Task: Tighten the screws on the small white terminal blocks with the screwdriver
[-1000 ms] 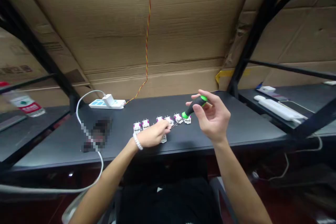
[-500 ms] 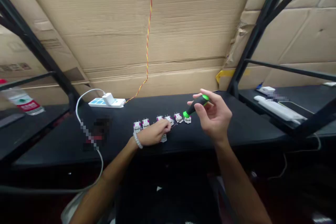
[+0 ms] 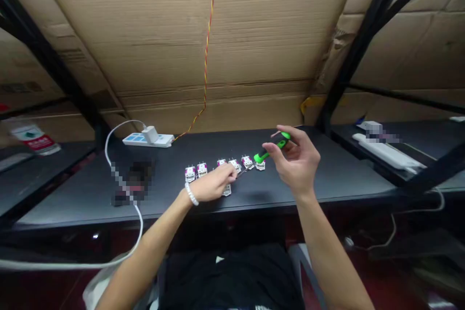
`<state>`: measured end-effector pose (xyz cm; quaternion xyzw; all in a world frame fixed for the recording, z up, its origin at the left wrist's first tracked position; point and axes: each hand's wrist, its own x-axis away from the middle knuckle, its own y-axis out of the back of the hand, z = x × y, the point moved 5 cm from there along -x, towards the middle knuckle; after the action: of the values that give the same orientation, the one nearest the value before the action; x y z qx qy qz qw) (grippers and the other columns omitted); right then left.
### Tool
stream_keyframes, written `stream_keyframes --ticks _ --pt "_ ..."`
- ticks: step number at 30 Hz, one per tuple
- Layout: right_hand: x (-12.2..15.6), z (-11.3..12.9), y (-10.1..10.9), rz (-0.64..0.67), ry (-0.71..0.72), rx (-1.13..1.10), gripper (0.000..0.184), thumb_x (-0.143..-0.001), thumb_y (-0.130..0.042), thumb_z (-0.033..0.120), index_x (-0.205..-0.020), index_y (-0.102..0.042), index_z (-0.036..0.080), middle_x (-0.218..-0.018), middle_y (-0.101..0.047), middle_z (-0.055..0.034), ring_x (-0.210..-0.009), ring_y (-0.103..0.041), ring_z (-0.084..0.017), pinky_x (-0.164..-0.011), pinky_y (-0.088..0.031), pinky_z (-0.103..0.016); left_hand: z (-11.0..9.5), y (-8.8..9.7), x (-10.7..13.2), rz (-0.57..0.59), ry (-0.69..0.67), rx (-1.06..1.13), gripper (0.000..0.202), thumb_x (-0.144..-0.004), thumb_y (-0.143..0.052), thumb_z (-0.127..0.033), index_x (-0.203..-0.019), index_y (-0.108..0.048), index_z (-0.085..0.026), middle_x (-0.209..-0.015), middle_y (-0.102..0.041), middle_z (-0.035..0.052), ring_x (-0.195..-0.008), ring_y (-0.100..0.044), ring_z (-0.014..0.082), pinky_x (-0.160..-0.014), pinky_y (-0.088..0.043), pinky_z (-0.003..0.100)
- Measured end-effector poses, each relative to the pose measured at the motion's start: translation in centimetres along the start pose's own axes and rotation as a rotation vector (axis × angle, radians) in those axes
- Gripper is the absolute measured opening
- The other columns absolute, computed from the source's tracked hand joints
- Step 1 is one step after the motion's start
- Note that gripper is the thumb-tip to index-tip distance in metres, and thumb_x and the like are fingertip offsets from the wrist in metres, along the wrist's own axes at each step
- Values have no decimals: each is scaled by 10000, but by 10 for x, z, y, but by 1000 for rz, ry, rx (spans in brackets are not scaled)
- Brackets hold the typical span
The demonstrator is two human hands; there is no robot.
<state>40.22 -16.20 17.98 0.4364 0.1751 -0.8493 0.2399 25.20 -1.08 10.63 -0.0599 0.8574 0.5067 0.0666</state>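
My right hand (image 3: 300,160) grips a green and black screwdriver (image 3: 271,149) by its handle, with thumb and fingers around it. Its thin metal shaft slants down to the left, and the tip ends by the fingertips of my left hand (image 3: 217,182). My left hand is closed low over the table, wearing a pale beaded bracelet (image 3: 191,193); what its fingers hold is hidden. From under it juts a small white part (image 3: 226,190). Several small white parts with purple sides and thin prongs stand in a row, among them one at the left (image 3: 190,173) and one near the screwdriver (image 3: 247,162).
A white power strip (image 3: 165,141) with a plugged-in charger (image 3: 150,134) lies at the back left. Its white cable (image 3: 141,225) loops over the front edge. Black shelf posts (image 3: 343,75) stand either side. A bottle (image 3: 36,140) is at far left.
The screwdriver handle has turned in my right hand, and its fingers have shifted slightly. My left hand stays in place. The picture's brightness has changed.
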Motion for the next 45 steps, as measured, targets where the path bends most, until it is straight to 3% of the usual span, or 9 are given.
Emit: stream_keyframes --ticks 10,23,45 --pt "6 -1 -7 36 -27 -28 403 -884 -838 276 -1272 -731 290 -1038 -741 -13 -860 -773 -193 -837 -709 -381 -4 -2 7 -2 25 -22 218 -1069 -321 -230 -936 -493 -219 -1011 -589 85 -978 -527 243 -960 -479 397" --pt "18 2 -28 142 -28 -46 408 -888 -829 267 -1282 -735 316 -1026 -720 -18 -885 -737 -193 -798 -678 -365 -2 -9 28 -21 65 -115 170 -1055 -394 -146 -1022 -555 -189 -1298 -543 152 -1226 -492 291 -1082 -451 483" --pt "23 4 -32 216 20 9 421 -909 -807 240 -1316 -718 298 -1069 -730 -37 -875 -731 -189 -800 -658 -367 -4 -9 32 -68 31 -96 154 -1061 -429 -179 -1025 -578 -189 -1214 -554 139 -1127 -523 288 -1040 -495 480"
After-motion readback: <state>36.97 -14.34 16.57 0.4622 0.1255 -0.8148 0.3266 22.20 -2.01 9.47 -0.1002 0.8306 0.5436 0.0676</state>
